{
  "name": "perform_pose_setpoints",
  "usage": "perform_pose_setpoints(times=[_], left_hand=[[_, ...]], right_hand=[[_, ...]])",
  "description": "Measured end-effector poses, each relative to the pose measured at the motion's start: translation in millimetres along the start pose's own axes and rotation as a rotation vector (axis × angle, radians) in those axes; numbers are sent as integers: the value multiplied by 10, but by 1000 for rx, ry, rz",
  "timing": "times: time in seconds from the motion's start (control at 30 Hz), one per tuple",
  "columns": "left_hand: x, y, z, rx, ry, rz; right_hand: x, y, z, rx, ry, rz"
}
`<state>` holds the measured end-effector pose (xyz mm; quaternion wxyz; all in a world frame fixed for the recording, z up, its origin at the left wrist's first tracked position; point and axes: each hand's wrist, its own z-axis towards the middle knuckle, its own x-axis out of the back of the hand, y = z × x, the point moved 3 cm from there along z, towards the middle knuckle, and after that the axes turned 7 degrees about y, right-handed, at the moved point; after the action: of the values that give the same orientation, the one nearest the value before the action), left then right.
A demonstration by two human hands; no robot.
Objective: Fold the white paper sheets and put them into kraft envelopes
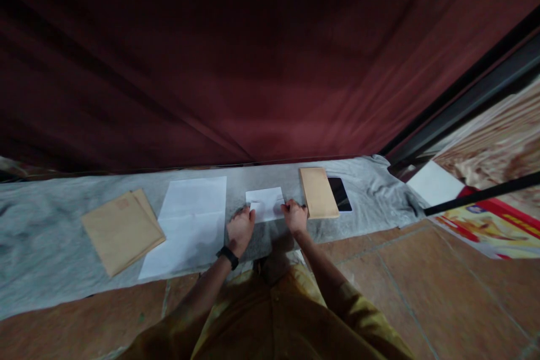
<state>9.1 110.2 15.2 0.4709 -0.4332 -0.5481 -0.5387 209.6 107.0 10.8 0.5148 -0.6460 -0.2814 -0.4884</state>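
A small folded sheet of white paper lies on the grey cloth in front of me. My left hand, with a dark watch on its wrist, pinches the sheet's near left corner. At the right edge, the curled fingers of my right hand hold the paper down. Left of my hands, larger white sheets with a crease across them are spread flat. Close to my right hand is a narrow brown envelope, partly covering a dark-screened device, perhaps a tablet.
Wide brown envelopes overlap at the left, touching the white sheets. The grey cloth covers a long narrow surface. Behind it hangs a dark red curtain. At right are a dark metal frame and a printed red and yellow panel.
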Motion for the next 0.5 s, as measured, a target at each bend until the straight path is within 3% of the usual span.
perform_pose_setpoints(times=[0.17,0.27,0.5], left_hand=[[49,-5,47,75,-35,-48],[83,-62,99,137,-88,-182],[72,-182,207,142,-153,-352]], right_hand=[[28,-57,74,-28,-22,-70],[23,-76,106,-25,-25,-77],[-23,-89,154,-9,-34,-71]])
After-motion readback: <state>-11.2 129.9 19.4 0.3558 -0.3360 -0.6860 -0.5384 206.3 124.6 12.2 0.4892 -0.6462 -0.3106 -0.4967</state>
